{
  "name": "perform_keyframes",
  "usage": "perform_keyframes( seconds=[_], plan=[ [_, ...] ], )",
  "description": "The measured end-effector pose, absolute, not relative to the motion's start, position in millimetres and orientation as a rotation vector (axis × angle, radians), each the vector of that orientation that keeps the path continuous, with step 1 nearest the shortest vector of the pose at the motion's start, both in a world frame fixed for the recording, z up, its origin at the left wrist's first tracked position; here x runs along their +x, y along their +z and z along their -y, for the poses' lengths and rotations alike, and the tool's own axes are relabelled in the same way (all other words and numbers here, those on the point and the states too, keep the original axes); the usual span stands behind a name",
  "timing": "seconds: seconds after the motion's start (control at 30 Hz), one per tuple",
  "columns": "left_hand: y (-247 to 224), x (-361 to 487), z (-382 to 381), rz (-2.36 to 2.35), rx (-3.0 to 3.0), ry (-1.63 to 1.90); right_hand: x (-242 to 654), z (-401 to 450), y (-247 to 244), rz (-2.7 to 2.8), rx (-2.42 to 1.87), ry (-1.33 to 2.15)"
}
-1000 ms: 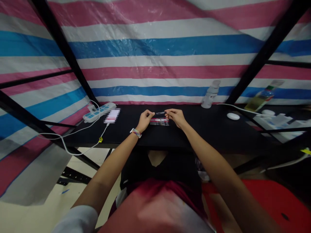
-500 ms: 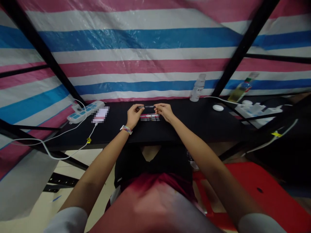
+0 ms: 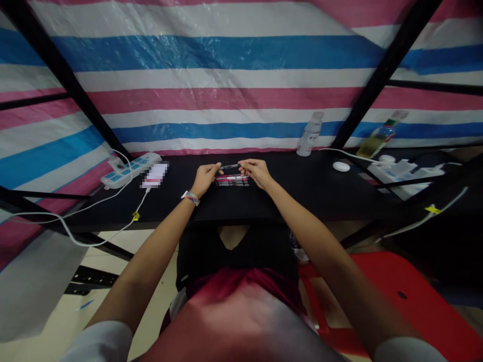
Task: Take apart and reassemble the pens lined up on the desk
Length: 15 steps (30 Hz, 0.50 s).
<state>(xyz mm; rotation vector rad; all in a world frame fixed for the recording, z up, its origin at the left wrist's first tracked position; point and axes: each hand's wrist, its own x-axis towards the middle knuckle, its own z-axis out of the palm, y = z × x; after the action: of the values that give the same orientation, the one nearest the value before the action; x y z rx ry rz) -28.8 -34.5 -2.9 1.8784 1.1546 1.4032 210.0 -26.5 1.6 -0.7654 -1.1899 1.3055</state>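
Note:
A dark, slim pen [image 3: 230, 166] is held up between my two hands, tilted slightly, its right end a little higher. My left hand [image 3: 205, 178] pinches the left end with thumb and fingertips. At the other end, the fingers of my right hand [image 3: 257, 172] are closed on the pen. Just below it, several pens [image 3: 232, 180] lie side by side on the black table [image 3: 302, 196], some pink or red, others white or clear. The fingertips of both hands hide parts of the held pen.
On the left are a white power strip [image 3: 126, 172] and a phone [image 3: 155, 176] on a charging cable. To the right stand a clear bottle [image 3: 309, 136], a white rounded case [image 3: 341, 166] and a bottle of yellowish liquid [image 3: 377, 140]. A red stool [image 3: 396, 296] is below right.
My left hand has shifted slightly left and down, and the pen between my hands has gone from nearly level to tilted. My right hand stays almost in place. The view has moved a little.

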Motion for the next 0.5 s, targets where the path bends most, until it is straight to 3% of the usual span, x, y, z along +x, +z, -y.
perform_keyframes(
  seconds=[0.5],
  plan=[
    [-2.4, -29.3, 33.1, -0.972, 1.678, 1.475, 219.5, 32.6, 0.5, 1.109, -0.816, 1.282]
  ],
)
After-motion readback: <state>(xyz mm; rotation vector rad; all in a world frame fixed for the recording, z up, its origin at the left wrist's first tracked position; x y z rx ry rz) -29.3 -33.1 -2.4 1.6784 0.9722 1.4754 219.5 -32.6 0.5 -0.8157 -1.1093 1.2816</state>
